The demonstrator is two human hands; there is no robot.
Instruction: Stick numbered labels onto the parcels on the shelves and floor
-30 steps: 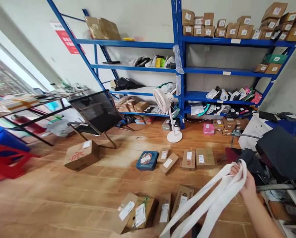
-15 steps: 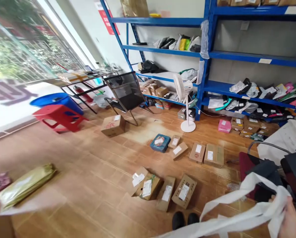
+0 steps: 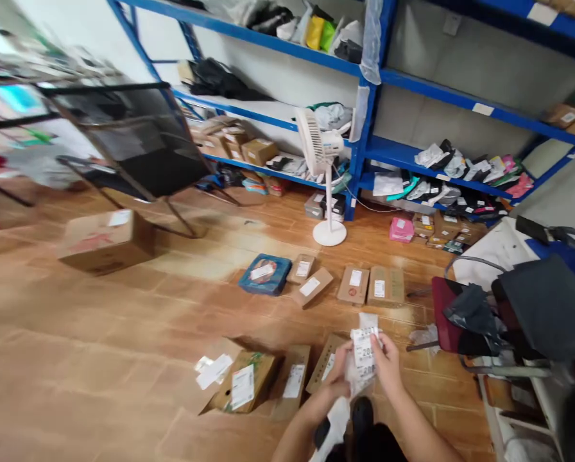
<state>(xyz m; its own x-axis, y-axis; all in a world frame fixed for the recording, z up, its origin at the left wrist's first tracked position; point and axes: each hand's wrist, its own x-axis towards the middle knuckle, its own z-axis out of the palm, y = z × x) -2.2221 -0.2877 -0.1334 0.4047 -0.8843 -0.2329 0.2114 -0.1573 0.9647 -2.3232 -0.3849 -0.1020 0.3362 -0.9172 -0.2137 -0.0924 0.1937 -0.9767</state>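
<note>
Both my hands meet low in the middle of the view. My left hand (image 3: 338, 375) and my right hand (image 3: 387, 359) are both closed on a bundle of white paper labels (image 3: 364, 356) with black printing, held upright between them. A white strip (image 3: 333, 427) hangs down below my left wrist. Under my hands, several cardboard parcels (image 3: 292, 382) with white labels lie on the wooden floor. The toes of my black shoes (image 3: 359, 414) show below.
A row of small boxes and a blue tin (image 3: 266, 274) lies further out. A white standing fan (image 3: 323, 167) stands before blue shelving (image 3: 364, 128). A black chair (image 3: 138, 144) and a large box (image 3: 104, 240) are left; a chair with dark bags (image 3: 532, 314) is right.
The long white strips I held out at the right in my right hand are gone from there; both hands have come together on the labels. The view swung back right and down.
</note>
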